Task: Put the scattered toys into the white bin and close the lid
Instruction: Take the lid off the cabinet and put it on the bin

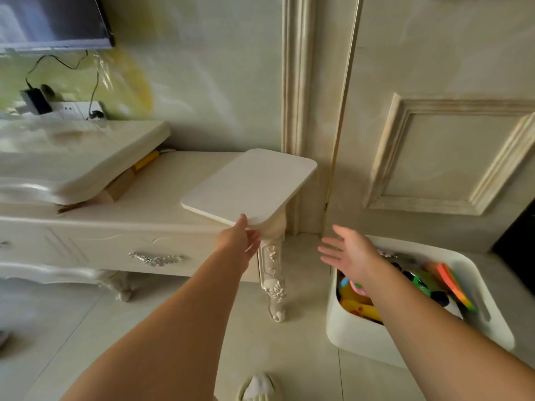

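One white lid (pixel 249 183) is pinched at its near edge by our left hand (pixel 240 241), over the cabinet's (pixel 162 192) right end. Our right hand (pixel 350 256), fingers spread, hovers above the white bin (pixel 362 337).

Lid (pixel 249 186) on cabinet (pixel 162 195) corner; bin (pixel 362 334) right (toys (pixel 434 285) inside).

No text, brand or number can be read anywhere in view. The lid (pixel 249 186) and the white bin (pixel 356 334) show plain white faces, the dark marks on the power strip (pixel 75 107) by the wall are too blurred to make out, and any print on the toys (pixel 428 282) is too small to tell.
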Tool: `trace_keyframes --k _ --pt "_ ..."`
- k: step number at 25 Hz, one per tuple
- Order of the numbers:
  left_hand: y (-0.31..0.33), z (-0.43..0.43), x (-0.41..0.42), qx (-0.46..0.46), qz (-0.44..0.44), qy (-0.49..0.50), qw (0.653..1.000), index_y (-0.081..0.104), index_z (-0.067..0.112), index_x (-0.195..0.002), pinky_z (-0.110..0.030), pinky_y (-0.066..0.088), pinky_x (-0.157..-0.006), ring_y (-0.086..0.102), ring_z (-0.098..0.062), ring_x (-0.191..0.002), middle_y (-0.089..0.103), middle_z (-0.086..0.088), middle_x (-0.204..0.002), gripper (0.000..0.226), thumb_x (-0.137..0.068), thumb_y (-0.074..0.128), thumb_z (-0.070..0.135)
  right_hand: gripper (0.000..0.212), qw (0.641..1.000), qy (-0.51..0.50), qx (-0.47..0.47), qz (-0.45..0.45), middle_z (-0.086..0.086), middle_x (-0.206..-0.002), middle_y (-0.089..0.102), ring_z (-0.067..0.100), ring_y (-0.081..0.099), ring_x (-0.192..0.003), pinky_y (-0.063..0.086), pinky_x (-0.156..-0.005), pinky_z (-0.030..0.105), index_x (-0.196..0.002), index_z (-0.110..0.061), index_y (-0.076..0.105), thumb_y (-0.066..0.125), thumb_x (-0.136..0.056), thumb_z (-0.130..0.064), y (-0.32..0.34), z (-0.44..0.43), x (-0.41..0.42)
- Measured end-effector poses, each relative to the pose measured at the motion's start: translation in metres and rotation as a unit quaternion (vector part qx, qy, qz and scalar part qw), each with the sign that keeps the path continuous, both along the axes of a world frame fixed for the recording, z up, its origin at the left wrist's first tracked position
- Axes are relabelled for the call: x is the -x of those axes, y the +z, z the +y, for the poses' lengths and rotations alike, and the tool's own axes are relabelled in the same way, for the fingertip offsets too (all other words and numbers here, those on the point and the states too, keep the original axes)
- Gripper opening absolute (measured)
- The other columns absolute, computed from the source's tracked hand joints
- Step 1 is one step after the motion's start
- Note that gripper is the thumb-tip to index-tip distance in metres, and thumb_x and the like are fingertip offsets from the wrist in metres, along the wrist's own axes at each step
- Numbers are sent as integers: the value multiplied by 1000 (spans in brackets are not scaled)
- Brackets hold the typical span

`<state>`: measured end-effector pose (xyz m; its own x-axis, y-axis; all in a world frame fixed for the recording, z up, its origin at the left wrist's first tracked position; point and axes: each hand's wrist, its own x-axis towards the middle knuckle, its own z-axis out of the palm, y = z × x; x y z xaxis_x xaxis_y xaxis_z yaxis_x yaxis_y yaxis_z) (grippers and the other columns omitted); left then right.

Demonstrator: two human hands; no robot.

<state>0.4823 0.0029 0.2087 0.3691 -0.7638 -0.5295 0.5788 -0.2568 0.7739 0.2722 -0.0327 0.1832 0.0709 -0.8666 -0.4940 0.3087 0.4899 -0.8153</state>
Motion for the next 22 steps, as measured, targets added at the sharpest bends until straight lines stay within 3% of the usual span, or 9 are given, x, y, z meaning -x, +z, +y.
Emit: trace_keyframes --k 5,9,12,16,18,22 --pt "8 -5 23 73 -34 5 997 44 3 -124 -32 60 -51 64 -28 -82 58 -20 -116 31 -94 50 -2 51 999 -14 -1 -48 19 -137 51 38 55 -118 46 -98 49 -148 -14 29 44 -101 -24 7 12 23" --pt "6 0 48 75 -43 -100 991 50 8 -116 -37 58 -65 64 -26 -81 61 -18 -112 23 -95 47 -2 59 993 -76 -10 -94 21 -138 47 40 54 -118 47 -94 50 -149 -19 27 51 -97 -32 16 16 47" --pt "2 -3 78 58 -60 -170 982 53 14 -108 -34 58 -63 62 -21 -77 62 -11 -101 20 -97 46 0 63 979 -187 -20 -75 19 -139 46 36 58 -115 49 -95 48 -146 -17 32 57 -93 -39 19 16 88" --pt "-20 -16 117 4 -60 -262 963 55 20 -122 -33 53 -59 60 -18 -76 63 -4 -95 31 -99 43 3 39 923 -383 -41 -21 15 -117 61 24 67 -88 55 -69 34 -119 -9 54 66 -88 -30 9 25 176" --pt "-31 -25 131 -48 -76 -313 946 56 22 -122 -33 51 -60 60 -19 -75 63 -5 -95 31 -99 43 5 25 930 -361 -66 -2 13 -103 63 23 64 -82 51 -61 32 -102 -10 57 68 -87 -27 -5 37 221" --pt "-50 -58 147 -146 -134 -399 895 57 13 -117 -33 54 -62 61 -24 -73 64 -14 -89 23 -99 45 6 36 950 -212 -172 149 16 -96 64 29 63 -83 50 -66 39 -101 -9 54 68 -86 -38 -42 41 283"
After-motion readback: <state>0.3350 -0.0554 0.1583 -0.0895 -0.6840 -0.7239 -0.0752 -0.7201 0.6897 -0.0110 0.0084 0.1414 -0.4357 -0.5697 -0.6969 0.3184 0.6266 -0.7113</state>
